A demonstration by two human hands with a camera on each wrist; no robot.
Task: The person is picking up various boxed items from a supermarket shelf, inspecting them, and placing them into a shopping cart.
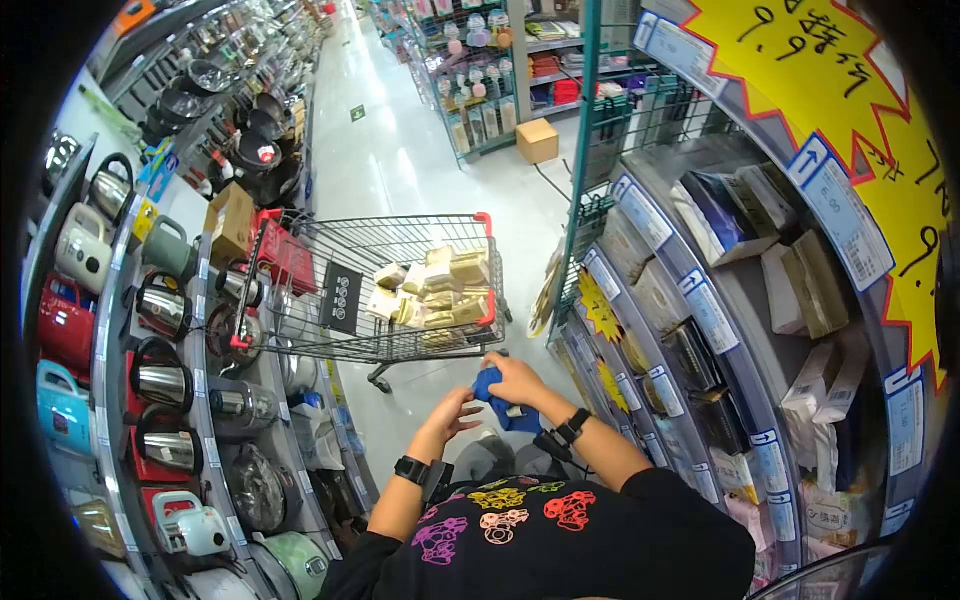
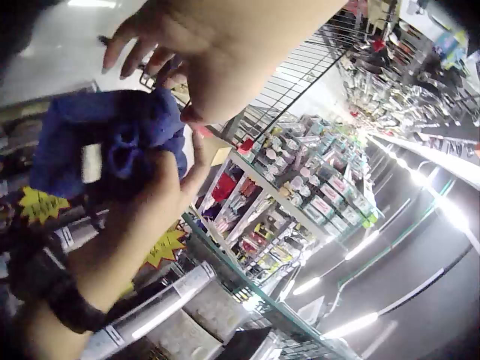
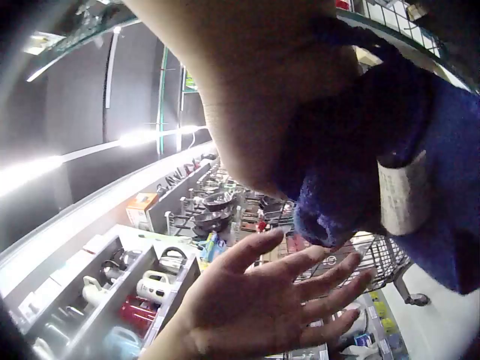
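Observation:
A dark blue cloth [image 1: 513, 417], bunched up, hangs from my right hand [image 1: 520, 384] in front of my body. A white label [image 3: 403, 193] shows on it in the right wrist view, beside a twisted fold. The right fingers grip its top; the cloth hides part of them. My left hand [image 1: 447, 416] is just beside the cloth, fingers spread and holding nothing. In the right wrist view the left palm and fingers [image 3: 262, 311] are stretched out under the cloth. Both wrists wear black bands.
Ahead stands a shopping cart [image 1: 390, 235] with several wrapped packs [image 1: 440, 290] inside. Shelves of kettles [image 1: 165, 385] line the left; shelves with boxed packs [image 1: 735, 215] and price tags line the right. A cardboard box [image 1: 537, 141] sits on the aisle floor.

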